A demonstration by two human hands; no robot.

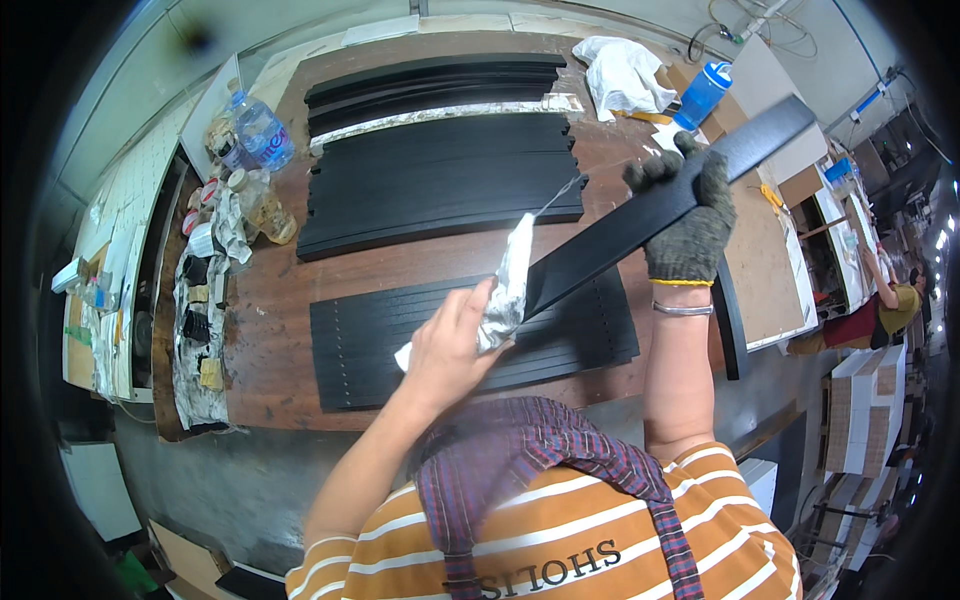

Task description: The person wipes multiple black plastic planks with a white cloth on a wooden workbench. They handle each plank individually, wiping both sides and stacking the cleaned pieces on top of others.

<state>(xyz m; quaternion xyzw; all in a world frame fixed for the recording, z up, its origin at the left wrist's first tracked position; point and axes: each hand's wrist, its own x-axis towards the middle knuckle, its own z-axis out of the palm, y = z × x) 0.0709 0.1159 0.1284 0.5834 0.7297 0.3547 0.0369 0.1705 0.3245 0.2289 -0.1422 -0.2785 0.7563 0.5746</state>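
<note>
A long black board point(605, 238) is held up at a slant above the table, its far end rising to the right. My right hand point(698, 235), in a dark work glove with a yellow cuff, grips it past its middle. In my bare left hand point(448, 338) is a crumpled white cloth point(515, 270), wrapped about the board's near lower end. Below the two hands lies a row of black slats point(365, 345) with small holes near the ends. Farther back, a wide stack of black boards point(440, 175) rests on the brown table point(265, 330).
At the back lie more black boards point(430, 75). Bottles point(262, 135) and jars stand at the left. A blue bottle point(703, 95) and a white cloth bundle point(622, 78) sit at the back right. Another person point(885, 305) is at the far right.
</note>
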